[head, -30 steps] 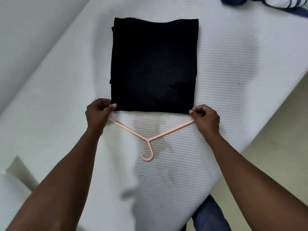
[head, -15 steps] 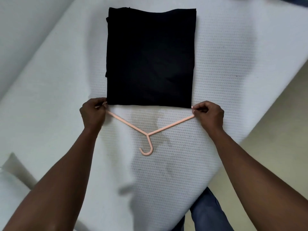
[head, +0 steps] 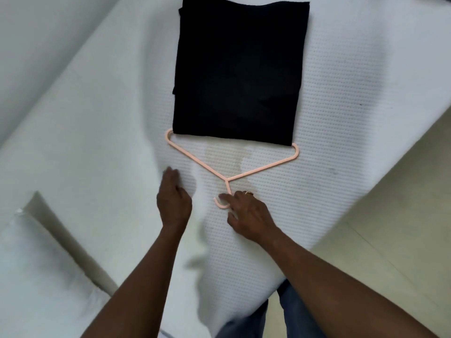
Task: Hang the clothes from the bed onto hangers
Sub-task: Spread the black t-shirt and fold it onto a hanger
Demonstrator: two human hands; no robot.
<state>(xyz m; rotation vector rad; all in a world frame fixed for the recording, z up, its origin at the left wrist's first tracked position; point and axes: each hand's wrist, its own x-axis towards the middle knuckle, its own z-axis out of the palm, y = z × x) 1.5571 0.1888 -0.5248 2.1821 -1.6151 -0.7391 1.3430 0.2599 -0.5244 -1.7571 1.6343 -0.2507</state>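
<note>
White bed [head: 366, 69] carries a soft, limp folded black garment [head: 239, 74] at upper centre, its near edge covering the bar of a light, stiff peach hanger [head: 263, 167], best lifted by its hook, which the right hand's [head: 249, 215] loose fingers [head: 225, 197] touch, while the left hand [head: 173, 203] is relaxed and empty.

We see black folded garment [head: 238, 76] flat on bed [head: 353, 93], draped over bar of peach hanger [head: 195, 160], hook pointing toward us.

A white pillow [head: 41, 276] lies at the lower left, a pale beige floor [head: 390, 215] fills the right side, a plain grey-white surface [head: 36, 45] covers the upper left corner, and the person's blue jeans [head: 300, 318] show at the bottom edge.
</note>
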